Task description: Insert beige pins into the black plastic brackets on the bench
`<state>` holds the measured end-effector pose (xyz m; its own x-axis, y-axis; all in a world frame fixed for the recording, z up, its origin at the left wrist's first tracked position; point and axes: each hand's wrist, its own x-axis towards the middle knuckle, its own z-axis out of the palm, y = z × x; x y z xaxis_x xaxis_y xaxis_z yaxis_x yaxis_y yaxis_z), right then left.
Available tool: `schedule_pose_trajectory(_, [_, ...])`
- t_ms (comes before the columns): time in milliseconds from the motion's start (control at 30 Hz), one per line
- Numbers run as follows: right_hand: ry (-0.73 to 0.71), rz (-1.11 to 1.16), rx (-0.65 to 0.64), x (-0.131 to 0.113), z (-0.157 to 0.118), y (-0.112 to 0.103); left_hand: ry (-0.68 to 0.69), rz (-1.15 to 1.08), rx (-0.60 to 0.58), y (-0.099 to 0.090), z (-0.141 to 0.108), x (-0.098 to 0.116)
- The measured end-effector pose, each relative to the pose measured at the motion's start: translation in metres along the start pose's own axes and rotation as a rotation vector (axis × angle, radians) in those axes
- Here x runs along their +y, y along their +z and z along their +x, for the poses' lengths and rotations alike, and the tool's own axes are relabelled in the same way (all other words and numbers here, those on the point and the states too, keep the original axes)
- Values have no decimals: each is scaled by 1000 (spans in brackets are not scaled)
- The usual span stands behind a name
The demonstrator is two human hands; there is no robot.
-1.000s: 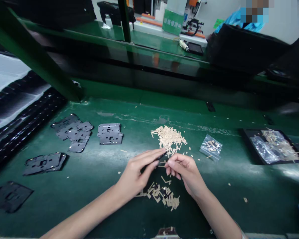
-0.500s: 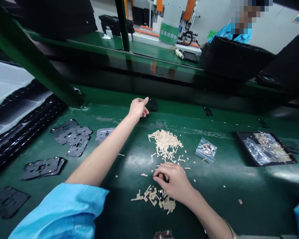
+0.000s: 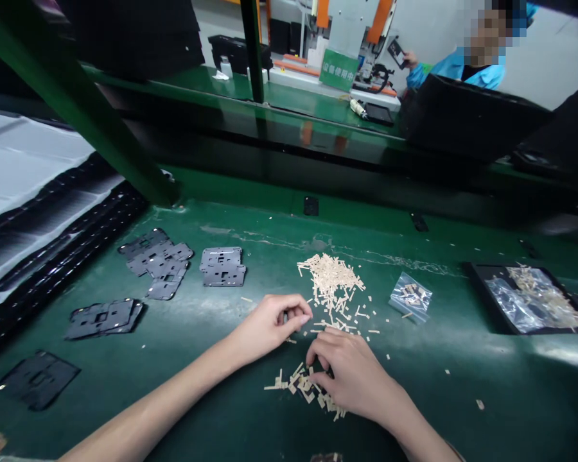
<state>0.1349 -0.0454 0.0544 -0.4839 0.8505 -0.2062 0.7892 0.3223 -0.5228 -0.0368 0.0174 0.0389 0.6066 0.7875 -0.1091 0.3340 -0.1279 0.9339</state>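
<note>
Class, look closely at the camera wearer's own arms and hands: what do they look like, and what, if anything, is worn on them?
The left hand and right hand are bare, five-fingered and ungloved, with no ring visible. The left forearm and right forearm are slender and uncovered. A thin, pale edge crosses the right one at the picture's bottom; whether cuff or band is unclear.

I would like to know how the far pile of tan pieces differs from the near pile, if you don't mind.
The far pile is larger and denser; the near pile is smaller and looser. The far pile is uncovered, while the right hand partly hides the near pile. Both lie on the green table.
</note>
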Motion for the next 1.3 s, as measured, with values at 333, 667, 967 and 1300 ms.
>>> schedule_pose_trajectory(333, [44,-1,15,3,3,-3,58,60,-137,13,-10,0])
schedule_pose_trajectory(667, [-25,-46,23,5,1,1,33,45,-131,11,-10,2])
schedule_pose_trajectory(967, [-132,-473,102,-5,-10,21,-7,11,-131,10,-9,2])
schedule_pose_trajectory(1300, [-63,-257,96,2,-7,4,-11,4,-113,10,-10,2])
